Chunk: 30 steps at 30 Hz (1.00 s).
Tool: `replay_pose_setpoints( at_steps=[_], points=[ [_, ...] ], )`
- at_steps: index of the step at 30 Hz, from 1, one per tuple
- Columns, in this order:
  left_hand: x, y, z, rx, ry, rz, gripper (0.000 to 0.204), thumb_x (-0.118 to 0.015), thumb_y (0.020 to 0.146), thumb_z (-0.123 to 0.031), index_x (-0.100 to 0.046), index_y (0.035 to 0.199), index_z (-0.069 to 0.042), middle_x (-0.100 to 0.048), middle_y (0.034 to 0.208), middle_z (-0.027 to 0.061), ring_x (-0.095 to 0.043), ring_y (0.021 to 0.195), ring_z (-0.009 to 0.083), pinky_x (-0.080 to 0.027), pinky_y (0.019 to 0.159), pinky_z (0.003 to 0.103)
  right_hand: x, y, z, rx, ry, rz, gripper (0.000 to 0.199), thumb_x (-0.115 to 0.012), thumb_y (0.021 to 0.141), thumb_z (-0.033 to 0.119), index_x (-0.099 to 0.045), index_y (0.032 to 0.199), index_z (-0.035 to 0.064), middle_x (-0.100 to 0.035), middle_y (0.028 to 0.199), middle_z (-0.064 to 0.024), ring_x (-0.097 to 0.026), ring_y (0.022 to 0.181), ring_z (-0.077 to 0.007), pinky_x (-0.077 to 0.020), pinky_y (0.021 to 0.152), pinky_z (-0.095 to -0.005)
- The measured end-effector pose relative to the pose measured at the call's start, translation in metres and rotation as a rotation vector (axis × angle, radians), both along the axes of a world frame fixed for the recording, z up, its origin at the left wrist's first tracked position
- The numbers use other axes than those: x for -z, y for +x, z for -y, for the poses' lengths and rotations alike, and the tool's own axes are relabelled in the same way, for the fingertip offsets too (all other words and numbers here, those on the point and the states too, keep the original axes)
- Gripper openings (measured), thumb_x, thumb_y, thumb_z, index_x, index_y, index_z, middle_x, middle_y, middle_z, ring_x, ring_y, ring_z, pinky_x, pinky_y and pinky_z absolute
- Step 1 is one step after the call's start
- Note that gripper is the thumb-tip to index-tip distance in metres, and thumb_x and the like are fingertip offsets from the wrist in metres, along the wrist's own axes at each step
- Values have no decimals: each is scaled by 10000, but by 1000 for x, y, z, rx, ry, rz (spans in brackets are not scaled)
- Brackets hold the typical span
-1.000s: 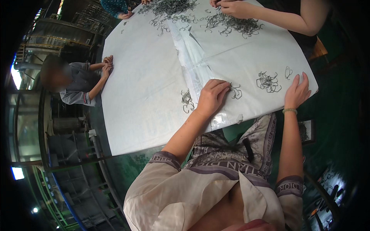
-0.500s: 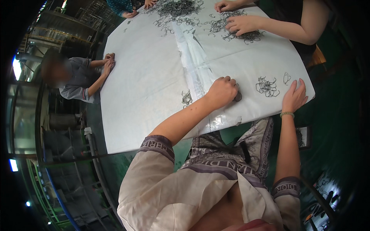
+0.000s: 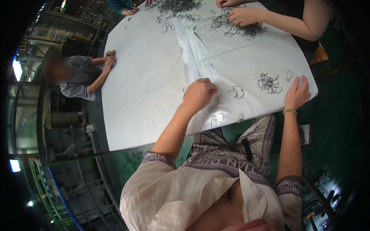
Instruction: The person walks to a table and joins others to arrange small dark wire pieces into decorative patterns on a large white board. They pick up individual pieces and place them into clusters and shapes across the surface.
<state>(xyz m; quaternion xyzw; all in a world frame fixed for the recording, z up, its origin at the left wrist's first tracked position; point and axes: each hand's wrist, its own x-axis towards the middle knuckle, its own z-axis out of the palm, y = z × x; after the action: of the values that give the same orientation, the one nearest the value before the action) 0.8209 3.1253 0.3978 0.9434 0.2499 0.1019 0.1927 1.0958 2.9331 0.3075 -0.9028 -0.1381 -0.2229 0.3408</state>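
Loosely, wire hooks [image 3: 236, 91] lie right of the left hand [image 3: 199, 94].
I can't tell whether its curled fingers [image 3: 210, 87] pinch anything; right hand [image 3: 297, 93] spread.

so the table's got a white cover [image 3: 142, 107], kinda creased, with a shiny strip [image 3: 194, 48] running down it; big heap of dark wire hooks [image 3: 179, 5] at the far end, smaller pile [image 3: 252, 30] right of that; nearer the front there's a tangled cluster [image 3: 271, 84], a few loose hooks [image 3: 239, 91] to its left, a thin looped pair [image 3: 289, 75] to its right
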Motion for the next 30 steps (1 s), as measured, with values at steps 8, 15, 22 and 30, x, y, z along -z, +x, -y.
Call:
replay_pose_setpoints(
  at_steps=[8,15,22,30],
  points=[
    [34,39,46,257,168,192,70,-648,700,-81,-655,758,-43,-590,789,70,-566,751,246,-496,661,332,-2,-1,-2,2,-17,-26,388,-448,924,370,-515,1198,104,-564,1207,-102,-497,1161,-287,-229,1046,-546],
    [26,57,52,355,416,-76,86,-562,673,-85,-624,717,-46,-559,788,67,-555,782,231,-479,685,303,0,2,-1,10,-17,-42,397,-440,928,367,-508,1216,102,-553,1228,-103,-484,1178,-284,-213,1058,-541],
    [35,58,36,289,211,260,117,-600,729,-95,-667,813,-50,-599,852,73,-574,858,243,-501,710,323,-7,-3,-2,-8,-22,-66,392,-437,931,358,-499,1224,105,-545,1241,-93,-471,1197,-272,-205,1066,-529],
    [14,46,23,350,45,6,93,-636,743,-106,-667,812,-53,-624,851,88,-592,822,262,-510,697,358,-3,-2,-1,-3,-18,-54,381,-441,932,350,-503,1219,108,-543,1249,-82,-476,1192,-265,-212,1059,-534]
  ],
)
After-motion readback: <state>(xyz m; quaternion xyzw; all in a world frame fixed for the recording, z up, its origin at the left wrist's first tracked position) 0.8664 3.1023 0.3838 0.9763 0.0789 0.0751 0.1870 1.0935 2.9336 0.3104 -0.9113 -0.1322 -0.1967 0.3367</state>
